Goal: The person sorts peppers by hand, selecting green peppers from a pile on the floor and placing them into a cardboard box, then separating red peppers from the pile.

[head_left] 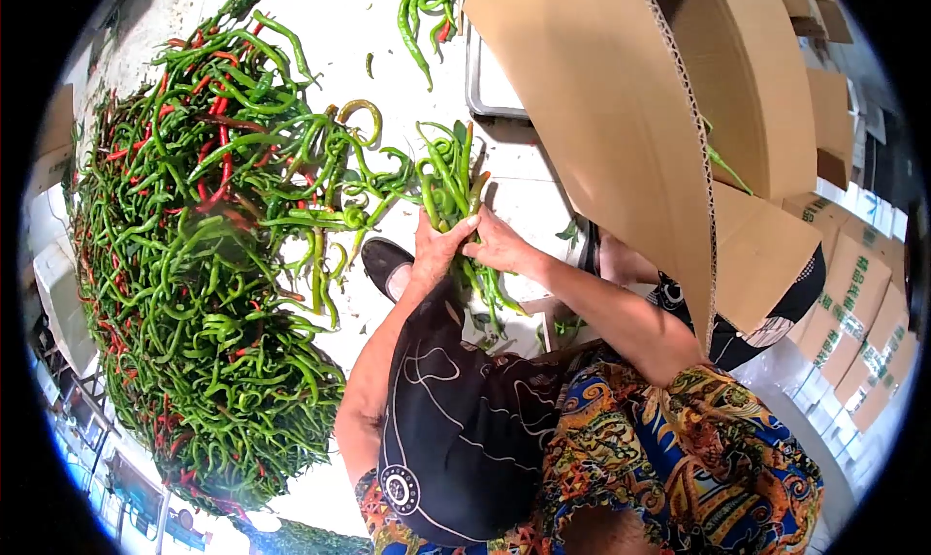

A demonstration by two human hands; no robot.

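A bunch of long green chili peppers (448,172) is gripped between my two hands in front of my knees. My left hand (438,242) wraps its left side, and my right hand (501,242) closes round it from the right, the thumbs almost meeting. Pepper tips stick out above the hands, and more green ends (493,291) hang below them. Just left of the bunch, loose peppers (330,216) trail off a large heap of green and red chili peppers (213,293) on the pale floor.
An open cardboard box (601,99) stands at my right, its flap leaning close to my right forearm. Behind its near corner lies a metal tray (475,80). Several printed cartons (853,303) are stacked farther right. A few peppers (424,22) lie at the top.
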